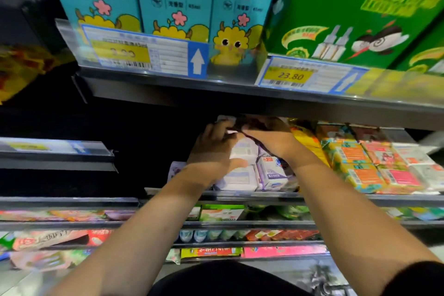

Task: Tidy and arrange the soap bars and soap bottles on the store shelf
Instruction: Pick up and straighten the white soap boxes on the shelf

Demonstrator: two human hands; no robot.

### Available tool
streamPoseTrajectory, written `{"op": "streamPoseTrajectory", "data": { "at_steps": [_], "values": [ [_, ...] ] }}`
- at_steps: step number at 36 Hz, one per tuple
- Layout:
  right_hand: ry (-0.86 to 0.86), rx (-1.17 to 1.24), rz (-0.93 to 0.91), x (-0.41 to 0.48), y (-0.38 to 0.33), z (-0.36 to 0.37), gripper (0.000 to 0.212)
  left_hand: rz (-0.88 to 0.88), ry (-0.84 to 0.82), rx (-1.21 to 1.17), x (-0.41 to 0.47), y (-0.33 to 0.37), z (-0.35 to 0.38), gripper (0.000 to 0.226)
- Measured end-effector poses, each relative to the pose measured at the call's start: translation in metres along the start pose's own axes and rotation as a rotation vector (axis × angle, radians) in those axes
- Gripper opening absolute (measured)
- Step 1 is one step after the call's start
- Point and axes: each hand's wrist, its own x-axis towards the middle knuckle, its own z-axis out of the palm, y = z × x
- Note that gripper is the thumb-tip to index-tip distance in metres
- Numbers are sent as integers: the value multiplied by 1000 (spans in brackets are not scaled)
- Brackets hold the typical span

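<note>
Head view, centre frame: left grip (215, 143) and right grip (272, 138) both clasp a white-purple soap pack (243, 150), its long axis lying left-right.

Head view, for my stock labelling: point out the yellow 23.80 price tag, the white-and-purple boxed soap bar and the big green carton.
yellow 23.80 price tag (291, 76), head view, on the digits.
white-and-purple boxed soap bar (271, 172), head view, on its front face.
big green carton (331, 12), head view, on its green front.
</note>
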Motion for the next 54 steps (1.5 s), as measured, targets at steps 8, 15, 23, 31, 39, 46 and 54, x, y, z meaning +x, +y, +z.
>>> {"op": "streamPoseTrajectory", "data": {
  "at_steps": [8,15,23,31,39,46,54],
  "values": [
    [-155,-207,93,-2,-2,-8,49,-258,13,-142,-21,-28,-6,71],
    [-100,-176,-108,4,0,-6,87,-244,-280,-314,-64,-82,-6,59],
    [-20,-190,-256,-6,-12,-3,74,-74,-188,-5,-51,-54,-30,55],
    [-48,-364,-103,-20,-18,-5,50,-115,-238,13,-53,-70,-15,92],
    [130,-511,-125,-44,11,-21,68,-198,-79,-126,-73,-77,-16,83],
    [235,-553,-39,-72,37,-36,65,-147,17,-250,-86,-56,-31,79],
    [264,-397,-135,-87,53,-25,58,65,-44,-109,-64,-5,-5,77]
  ]
}}
